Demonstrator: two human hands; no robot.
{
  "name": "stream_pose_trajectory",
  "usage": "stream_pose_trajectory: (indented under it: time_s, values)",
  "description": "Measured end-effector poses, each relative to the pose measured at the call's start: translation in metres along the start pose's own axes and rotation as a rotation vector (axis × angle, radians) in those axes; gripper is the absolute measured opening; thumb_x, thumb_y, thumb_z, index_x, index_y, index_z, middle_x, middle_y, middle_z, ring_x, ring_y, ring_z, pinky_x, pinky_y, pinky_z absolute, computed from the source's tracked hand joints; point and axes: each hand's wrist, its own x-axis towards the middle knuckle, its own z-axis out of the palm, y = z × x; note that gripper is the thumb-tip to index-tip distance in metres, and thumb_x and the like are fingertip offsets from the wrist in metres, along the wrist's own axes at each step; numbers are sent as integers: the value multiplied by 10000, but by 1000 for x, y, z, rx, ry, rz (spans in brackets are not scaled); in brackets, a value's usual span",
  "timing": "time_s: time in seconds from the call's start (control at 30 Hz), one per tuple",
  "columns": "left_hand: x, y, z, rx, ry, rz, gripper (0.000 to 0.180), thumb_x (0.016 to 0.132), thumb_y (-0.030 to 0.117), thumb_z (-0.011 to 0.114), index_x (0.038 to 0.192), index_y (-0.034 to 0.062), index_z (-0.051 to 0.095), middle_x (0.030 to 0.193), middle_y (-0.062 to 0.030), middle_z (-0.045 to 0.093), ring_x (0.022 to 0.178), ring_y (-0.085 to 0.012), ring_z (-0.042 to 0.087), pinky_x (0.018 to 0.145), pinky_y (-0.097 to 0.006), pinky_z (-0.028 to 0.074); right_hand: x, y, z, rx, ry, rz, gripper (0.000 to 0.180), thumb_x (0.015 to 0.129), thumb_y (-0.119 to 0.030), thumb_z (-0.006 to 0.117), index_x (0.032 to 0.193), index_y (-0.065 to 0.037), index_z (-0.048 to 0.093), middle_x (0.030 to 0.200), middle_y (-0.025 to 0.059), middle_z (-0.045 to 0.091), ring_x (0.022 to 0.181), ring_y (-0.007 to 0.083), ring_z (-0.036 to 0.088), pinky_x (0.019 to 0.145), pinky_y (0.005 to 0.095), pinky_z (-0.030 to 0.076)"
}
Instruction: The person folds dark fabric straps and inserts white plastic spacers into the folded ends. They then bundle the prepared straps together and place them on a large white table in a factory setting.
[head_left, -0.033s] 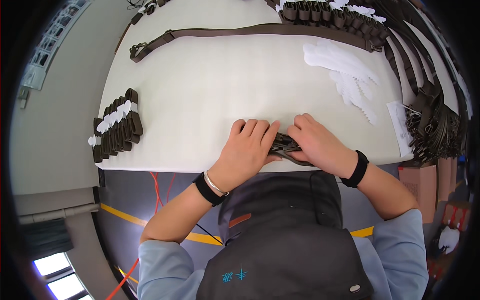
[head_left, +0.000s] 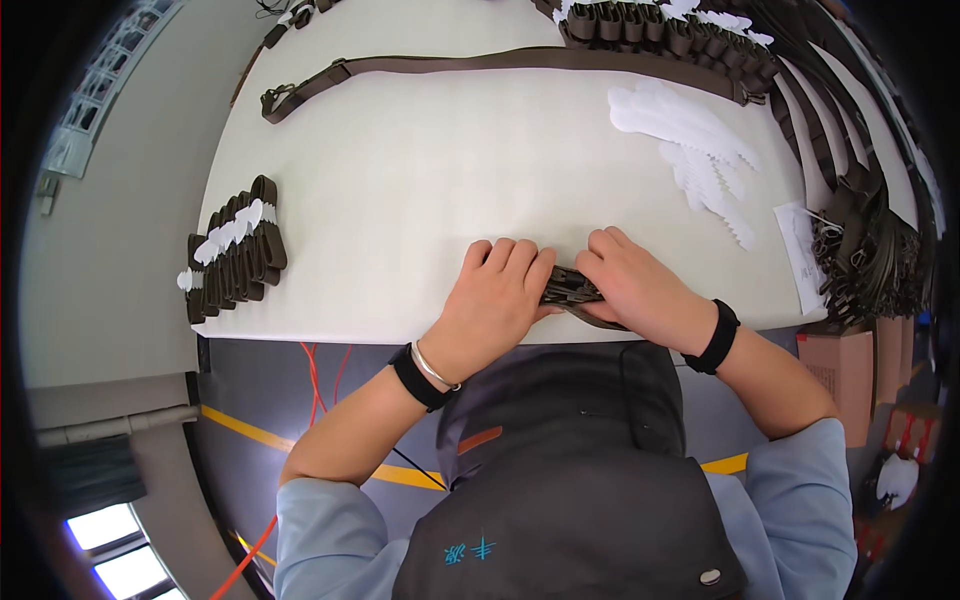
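Close to the table's front edge, both of my hands grip one dark brown webbing strap [head_left: 572,287], folded up with dark buckle-like parts showing between them. My left hand [head_left: 500,290] is closed round its left end, thumb below and fingers over the top. On the other end, my right hand [head_left: 640,285] is closed too, with a loop of strap coming out under it. Much of the strap is hidden by my fingers. A long brown strap [head_left: 500,61] with a buckle at its left end lies stretched across the far side of the table.
Folded straps with white paper bands [head_left: 235,245] stand in a row at the left edge. More banded straps [head_left: 660,35] line the far right. White scalloped paper strips [head_left: 690,135] lie to the right, beside a hanging bundle of straps [head_left: 865,240]. A cardboard box [head_left: 838,375] stands below.
My hands stay in nearly the same place. The left fingers have shifted slightly on the folded strap, and the buckle parts between the hands look a little turned.
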Motion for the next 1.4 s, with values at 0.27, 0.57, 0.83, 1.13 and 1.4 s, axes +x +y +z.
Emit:
stream_pose_trajectory:
  time_s: [0.27,0.57,0.83,1.13,1.4]
  values:
    - [0,3,11,100,-76,-36,472,775,264,715,1117,8,513,962,-100,500,870,-255,500,807,-371,403,-6,-2,-10,51,-38,-18,336,764,-194,741,929,10,532,930,137,505,899,290,511,769,376,454]
    - [-14,-27,-15,-517,7,-206,511,696,162,826,1075,47,502,1164,-125,561,1043,-301,546,906,-387,448,-9,-7,-5,-122,4,40,267,791,-130,703,950,10,540,960,127,519,918,279,520,769,376,445]
    - [-31,-26,-4,-448,212,-152,352,697,37,803,950,18,560,1276,-166,561,1083,-324,585,870,-383,509,-9,-4,-12,-125,-23,74,276,786,-100,703,981,7,540,971,117,522,925,279,521,785,376,437]
    - [-26,-22,7,-552,279,-278,243,717,-42,757,838,-36,547,1186,-177,597,875,-296,642,723,-328,542,-11,1,-5,-159,57,5,318,783,-152,719,1002,-3,544,990,113,526,934,272,526,776,369,448]
    - [-26,-19,8,-507,264,-288,259,717,-48,760,830,-42,527,1023,-155,606,839,-287,630,695,-332,529,-9,5,-5,-247,46,-39,324,784,-196,719,973,1,544,984,104,522,925,249,520,771,345,454]
